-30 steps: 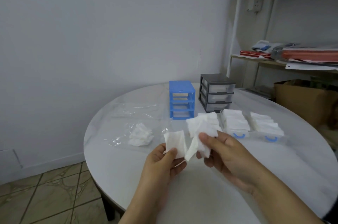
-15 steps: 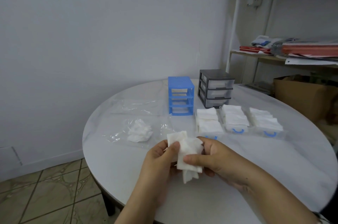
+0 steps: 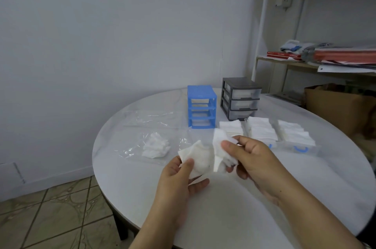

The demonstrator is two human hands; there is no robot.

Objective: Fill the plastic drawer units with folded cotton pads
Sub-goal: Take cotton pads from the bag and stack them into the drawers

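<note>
Head view: left hand (image 3: 179, 175) pinches white square cotton pad (image 3: 198, 160), right hand (image 3: 250, 159) pinches second crumpled pad (image 3: 220, 147), above near side of round white bench (image 3: 223, 208). Blue plastic drawer unit (image 3: 201, 106) far, frame empty. Advice: align corners, crease flat, then stack.

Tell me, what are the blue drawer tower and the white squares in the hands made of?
The blue drawer tower looks like hard moulded plastic: even colour, straight edges, slight sheen. The white squares look like soft cotton or similar fibre: matte, fuzzy-edged, bending limply where the left hand and right hand pinch them. Cotton fits the look, but I can't be sure.
</note>
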